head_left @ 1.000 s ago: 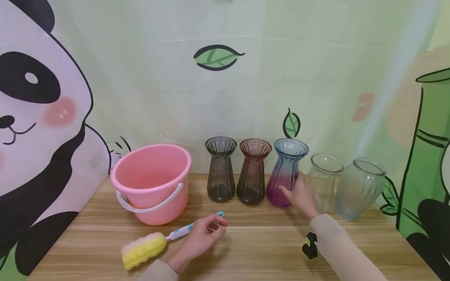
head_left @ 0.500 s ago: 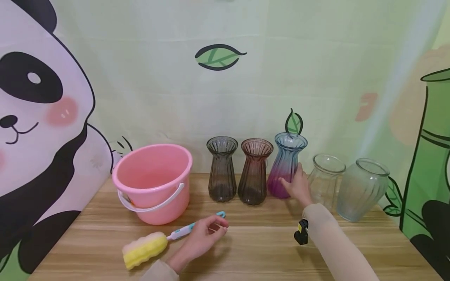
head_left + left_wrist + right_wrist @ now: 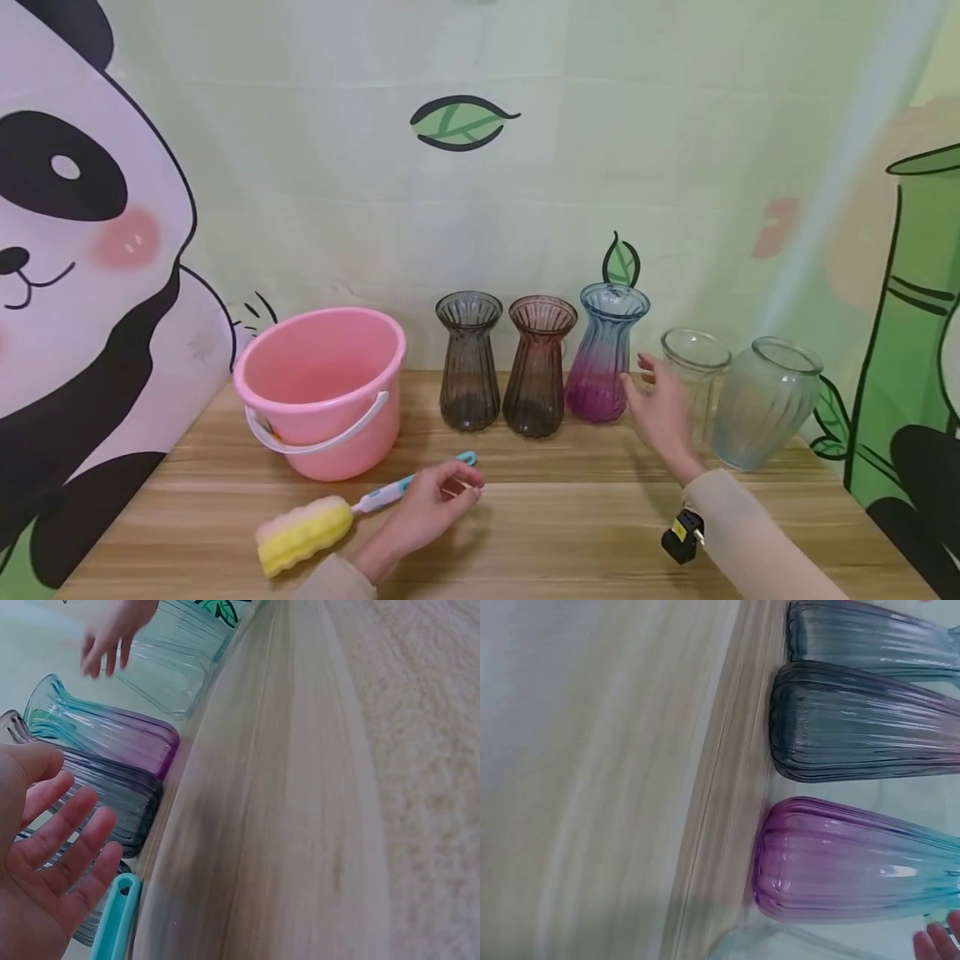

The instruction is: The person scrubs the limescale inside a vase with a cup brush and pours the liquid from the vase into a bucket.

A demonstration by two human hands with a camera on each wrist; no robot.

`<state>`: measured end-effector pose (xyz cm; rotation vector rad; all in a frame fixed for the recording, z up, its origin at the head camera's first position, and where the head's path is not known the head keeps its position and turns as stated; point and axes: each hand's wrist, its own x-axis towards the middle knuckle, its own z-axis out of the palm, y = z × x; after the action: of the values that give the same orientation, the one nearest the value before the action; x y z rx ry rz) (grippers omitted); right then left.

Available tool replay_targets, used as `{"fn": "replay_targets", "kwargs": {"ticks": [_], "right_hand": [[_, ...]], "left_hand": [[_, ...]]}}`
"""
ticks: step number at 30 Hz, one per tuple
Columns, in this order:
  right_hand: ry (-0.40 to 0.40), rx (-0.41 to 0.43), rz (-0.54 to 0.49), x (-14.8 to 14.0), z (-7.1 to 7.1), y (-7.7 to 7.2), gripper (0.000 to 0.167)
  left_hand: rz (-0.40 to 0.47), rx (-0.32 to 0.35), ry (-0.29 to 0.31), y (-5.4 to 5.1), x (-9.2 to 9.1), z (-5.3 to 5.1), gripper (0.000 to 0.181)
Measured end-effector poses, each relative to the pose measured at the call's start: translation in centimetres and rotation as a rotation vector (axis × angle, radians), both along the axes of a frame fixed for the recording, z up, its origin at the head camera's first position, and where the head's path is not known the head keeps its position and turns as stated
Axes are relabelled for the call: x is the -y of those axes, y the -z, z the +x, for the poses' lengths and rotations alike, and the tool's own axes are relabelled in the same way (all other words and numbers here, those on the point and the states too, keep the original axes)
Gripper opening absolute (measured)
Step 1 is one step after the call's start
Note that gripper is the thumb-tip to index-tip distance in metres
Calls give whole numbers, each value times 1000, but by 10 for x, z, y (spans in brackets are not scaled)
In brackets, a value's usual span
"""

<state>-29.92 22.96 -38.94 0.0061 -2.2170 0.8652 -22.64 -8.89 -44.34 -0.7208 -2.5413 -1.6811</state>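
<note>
In the head view a blue-and-purple vase (image 3: 602, 367) stands upright beside a reddish-brown vase (image 3: 536, 383) and a grey vase (image 3: 470, 379). The right hand (image 3: 663, 412) is just right of the blue-and-purple vase, fingers spread and off it, in front of a clear glass vase (image 3: 701, 392). The right wrist view shows its fingertips (image 3: 939, 941) beside that purple vase (image 3: 832, 862). The left hand (image 3: 427, 508), loosely curled and holding nothing, is over or beside the handle of a yellow sponge brush (image 3: 303, 533); whether it touches the handle cannot be told.
A pink bucket (image 3: 345, 442) with a white handle stands at the left of the wooden table (image 3: 555, 542). A wide pale glass vase (image 3: 765, 408) is at the far right. A printed cloth hangs behind the table.
The blue-and-purple vase stands slightly farther back than a second ago. The right hand has let go of it and moved off to the right. The left hand has stayed in place.
</note>
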Motion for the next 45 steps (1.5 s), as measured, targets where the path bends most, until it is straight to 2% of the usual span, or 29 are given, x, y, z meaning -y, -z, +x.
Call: {"fn": "replay_targets", "kwargs": {"ticks": [4,8,11,14,17,20,23,28,34,37,42,45], "right_hand": [[73,-127,-16,-13,17,0,36],[141,-136,-85,-29,29,4,41],[163,-46,-137,-39,34,6,51],[162,100,-166,-46,37,5,65],[133,231,-162,-51,34,4,77],[101,296,-156,-54,26,2,83],[89,329,-167,-57,18,0,85],[117,386,-207,-58,7,-1,89],[159,352,-202,-55,1,-1,80],[141,379,-196,-56,2,-1,81],[60,430,-210,-59,6,-2,82],[29,427,-215,-58,11,-3,80]], "left_hand": [[0,-3,-6,3,1,1,16],[-3,8,-16,4,1,3,15],[-12,13,-24,-2,-1,8,13],[-17,13,-19,-14,-3,15,13],[-24,19,-4,-24,-4,22,12],[-24,26,11,-27,-3,25,13],[-14,23,22,-24,-3,24,14],[0,15,38,-18,-3,21,15],[-7,23,45,-22,-6,23,15],[-15,23,42,-21,-8,22,15],[-21,32,46,-6,-11,9,16],[-23,31,56,1,-13,0,17]]}}
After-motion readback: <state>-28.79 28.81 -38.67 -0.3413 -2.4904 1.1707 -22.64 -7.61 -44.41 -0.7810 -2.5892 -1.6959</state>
